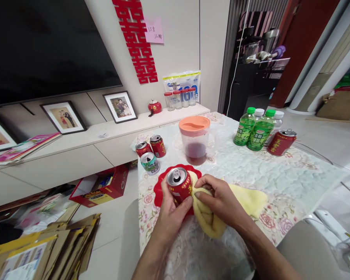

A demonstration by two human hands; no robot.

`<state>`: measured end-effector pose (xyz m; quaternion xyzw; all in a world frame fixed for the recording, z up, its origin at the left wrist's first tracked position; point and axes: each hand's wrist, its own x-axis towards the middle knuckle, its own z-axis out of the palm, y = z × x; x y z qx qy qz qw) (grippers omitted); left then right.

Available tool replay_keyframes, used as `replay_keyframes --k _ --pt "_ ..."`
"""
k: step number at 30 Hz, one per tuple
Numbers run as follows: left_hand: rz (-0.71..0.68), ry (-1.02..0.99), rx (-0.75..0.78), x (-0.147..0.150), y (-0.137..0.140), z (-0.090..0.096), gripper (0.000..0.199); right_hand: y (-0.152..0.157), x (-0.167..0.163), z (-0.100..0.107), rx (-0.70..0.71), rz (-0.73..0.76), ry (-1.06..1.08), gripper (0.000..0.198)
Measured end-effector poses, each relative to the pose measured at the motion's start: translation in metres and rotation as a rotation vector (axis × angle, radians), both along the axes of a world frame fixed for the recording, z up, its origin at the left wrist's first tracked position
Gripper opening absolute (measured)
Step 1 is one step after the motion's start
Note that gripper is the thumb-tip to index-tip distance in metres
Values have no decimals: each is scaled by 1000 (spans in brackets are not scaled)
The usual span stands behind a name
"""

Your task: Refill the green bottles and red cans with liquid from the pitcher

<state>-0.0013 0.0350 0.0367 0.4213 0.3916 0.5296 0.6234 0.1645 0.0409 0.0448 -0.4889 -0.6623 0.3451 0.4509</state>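
Observation:
My left hand [173, 208] is wrapped round a red drink can [183, 188] with yellow characters, its silver top facing up. In my right hand [214, 196] is a bunched yellow cloth [208, 219], pinched between thumb and fingers and pressed against the can's right side. Part of the cloth spreads to the right over the table. Beneath the can lies a red scalloped tray [159, 192], partly covered by my hands. Just behind stands a clear pitcher [195, 144] with an orange lid and some dark liquid inside.
Two red cans [158, 147] and a green-and-white can [150, 164] stand at the table's left edge. Green-capped bottles [259, 134] and another red can [282, 142] are at the right. A flowered cover lies over the table [282, 182]. Jars and framed photos line the cabinet [146, 124].

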Motion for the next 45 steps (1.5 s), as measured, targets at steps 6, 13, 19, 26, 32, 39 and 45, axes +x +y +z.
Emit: replay_keyframes --k 6,13,19,26,32,39,45 --pt "0 -10 -7 9 -4 2 94 -11 -1 14 220 -2 137 6" --pt "34 -11 -16 15 -6 -2 92 -7 0 12 456 -113 -54 16" --pt "-33 47 50 14 -7 -7 81 0 7 5 343 -227 -8 10" --pt "102 65 32 16 -4 -8 90 -12 -8 10 282 -128 58 6" --pt "186 67 87 11 0 -15 105 -16 -24 8 572 18 -54 16" --pt "121 -35 -15 15 -3 -1 93 -5 -13 -1 459 -40 50 13" --pt "138 -68 -9 6 -4 2 87 10 -3 -13 214 -11 33 6"
